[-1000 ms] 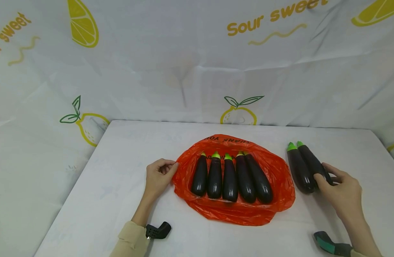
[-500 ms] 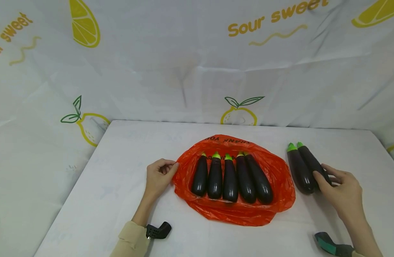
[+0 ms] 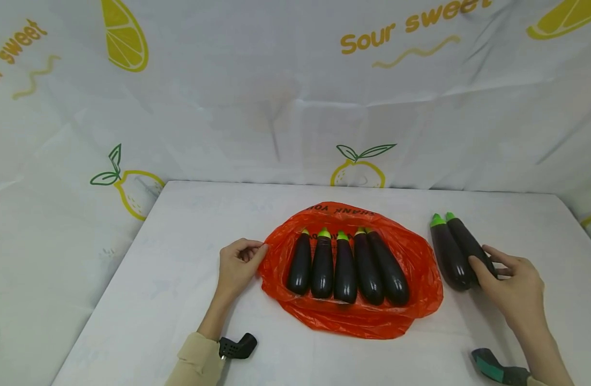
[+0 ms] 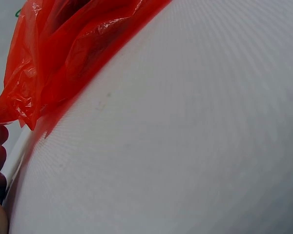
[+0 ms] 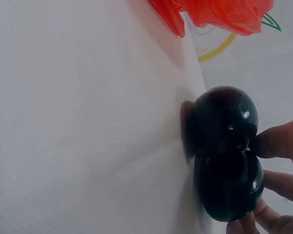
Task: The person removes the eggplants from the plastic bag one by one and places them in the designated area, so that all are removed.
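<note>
At the left rim of a red plastic bag [image 3: 343, 324], my left hand [image 3: 236, 266] pinches the film between thumb and fingertips. The left wrist view shows the bag's crumpled edge [image 4: 27, 92] at those fingers. Several dark eggplants [image 3: 345, 271] with green stem ends lie side by side on the open bag. To the right of it, two more eggplants rest against each other. My right hand [image 3: 514, 289] grips the outer eggplant [image 3: 469, 241] near its blunt end, thumb on one side and fingers on the other. The inner eggplant [image 3: 449, 254] lies alongside, between it and the bag.
The white-covered table [image 3: 179, 225] reaches back to a hanging white cloth [image 3: 218, 107] with lemon prints and lettering. A dark camera mount [image 3: 238, 346] is on the left wrist, and a dark green one [image 3: 498, 367] on the right.
</note>
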`<act>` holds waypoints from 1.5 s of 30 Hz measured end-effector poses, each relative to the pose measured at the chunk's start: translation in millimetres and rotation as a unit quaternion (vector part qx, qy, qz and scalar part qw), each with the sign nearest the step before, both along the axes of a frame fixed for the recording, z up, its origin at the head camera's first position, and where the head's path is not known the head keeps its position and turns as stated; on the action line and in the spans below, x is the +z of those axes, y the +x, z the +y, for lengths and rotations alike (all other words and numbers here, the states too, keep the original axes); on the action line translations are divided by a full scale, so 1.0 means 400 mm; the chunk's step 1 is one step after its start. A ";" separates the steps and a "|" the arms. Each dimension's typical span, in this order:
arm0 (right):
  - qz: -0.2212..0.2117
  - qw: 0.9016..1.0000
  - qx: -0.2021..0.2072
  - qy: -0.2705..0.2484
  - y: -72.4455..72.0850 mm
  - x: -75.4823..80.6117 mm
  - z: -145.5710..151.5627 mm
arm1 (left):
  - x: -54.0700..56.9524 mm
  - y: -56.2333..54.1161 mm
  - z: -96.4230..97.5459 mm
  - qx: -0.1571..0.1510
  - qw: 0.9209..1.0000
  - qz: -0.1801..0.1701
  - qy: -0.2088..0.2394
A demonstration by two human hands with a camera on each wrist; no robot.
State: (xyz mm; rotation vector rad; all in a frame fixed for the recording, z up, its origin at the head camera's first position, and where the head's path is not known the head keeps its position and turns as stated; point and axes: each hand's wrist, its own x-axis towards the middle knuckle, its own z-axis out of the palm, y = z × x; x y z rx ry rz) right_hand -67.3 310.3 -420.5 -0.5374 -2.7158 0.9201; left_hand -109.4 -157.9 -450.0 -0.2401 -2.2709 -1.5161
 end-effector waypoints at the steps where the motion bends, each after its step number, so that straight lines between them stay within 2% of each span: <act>1: 0.002 1.000 0.001 0.000 0.001 -0.001 0.001 | -0.010 -0.004 -0.003 0.001 1.000 -0.002 -0.001; 5: 0.005 1.000 0.005 0.000 0.004 -0.004 0.003 | -0.043 -0.018 -0.015 0.003 1.000 -0.006 -0.004; 9: 0.008 1.000 0.006 0.003 0.004 -0.007 0.003 | -0.051 -0.021 -0.021 -0.006 1.000 -0.002 0.005; 15: 0.037 0.999 -0.002 -0.002 0.009 -0.002 -0.001 | -0.052 -0.023 -0.024 -0.012 1.000 0.003 0.011; 24: 0.070 0.997 -0.025 -0.015 0.012 0.030 -0.035 | -0.050 -0.023 -0.026 -0.022 1.000 0.000 0.011; 29: 0.103 0.994 -0.009 -0.021 0.014 0.045 -0.054 | -0.052 -0.024 -0.027 -0.025 1.000 0.001 0.011; 35: 0.100 0.995 0.003 -0.020 0.018 0.055 -0.075 | -0.050 -0.024 -0.025 -0.024 1.000 0.000 0.012; 39: 0.117 0.992 0.008 -0.035 0.017 0.060 -0.087 | -0.049 -0.024 -0.025 -0.024 1.000 -0.004 0.012; 45: 0.149 0.987 0.038 -0.042 0.023 0.065 -0.107 | -0.053 -0.022 -0.027 -0.023 1.000 -0.007 0.012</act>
